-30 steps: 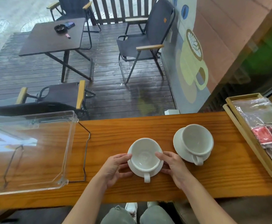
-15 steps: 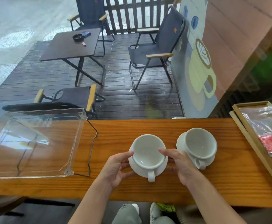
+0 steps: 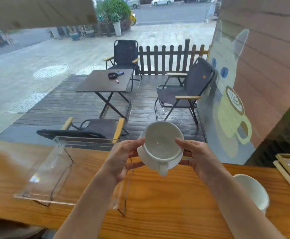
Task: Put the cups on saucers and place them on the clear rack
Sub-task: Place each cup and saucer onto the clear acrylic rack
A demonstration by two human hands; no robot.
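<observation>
A white cup [image 3: 163, 144] sits on its white saucer [image 3: 141, 153], both lifted above the wooden counter [image 3: 175, 195] with the handle pointing toward me. My left hand [image 3: 121, 157] grips the saucer's left edge and my right hand [image 3: 197, 157] grips its right edge. The clear rack [image 3: 44, 173] stands on the counter to the left, its right end just under and left of the held set. A second white cup [image 3: 253, 192] rests on the counter at the right, partly behind my right forearm; I cannot see its saucer.
A wooden tray [image 3: 289, 173] with a plastic bag lies at the far right edge of the counter. Beyond the counter is a window onto a deck with a dark table [image 3: 104, 81] and folding chairs.
Both hands have lifted the cup and saucer off the counter and carried them up and leftward, toward the rack. The camera has tilted up and turned left.
</observation>
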